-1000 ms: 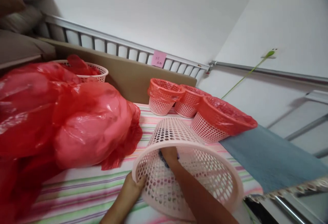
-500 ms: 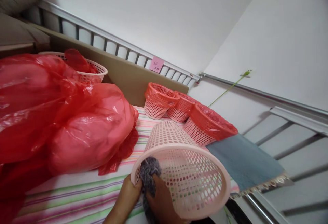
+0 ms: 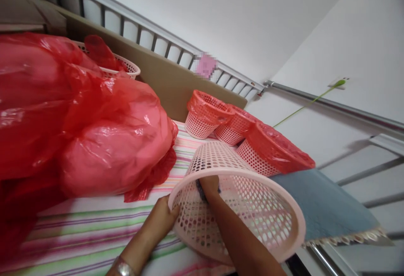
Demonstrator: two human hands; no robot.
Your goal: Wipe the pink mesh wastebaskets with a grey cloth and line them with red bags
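A pale pink perforated plastic basket (image 3: 268, 208) lies tilted on its side on the striped cloth (image 3: 104, 217), its mouth facing me. My left hand (image 3: 166, 213) grips the left side of its rim, thumb at the inner edge. Deep inside the basket is my right hand (image 3: 210, 185), closed on a dark grey cloth (image 3: 200, 191) that presses near the inner wall. The basket's rim and wall partly hide the fingers and most of that cloth.
Large red plastic bags (image 3: 116, 154) fill the left side, before another pink basket (image 3: 129, 66). Behind stand three pink baskets lined with red bags, the nearest a lined basket (image 3: 265, 154). A blue fringed cloth (image 3: 328, 208) lies right, near metal rails (image 3: 341, 107).
My right hand has gone from the basket's mouth deep inside it, taking the grey cloth along. My left hand stays at the rim. The view has shifted slightly.
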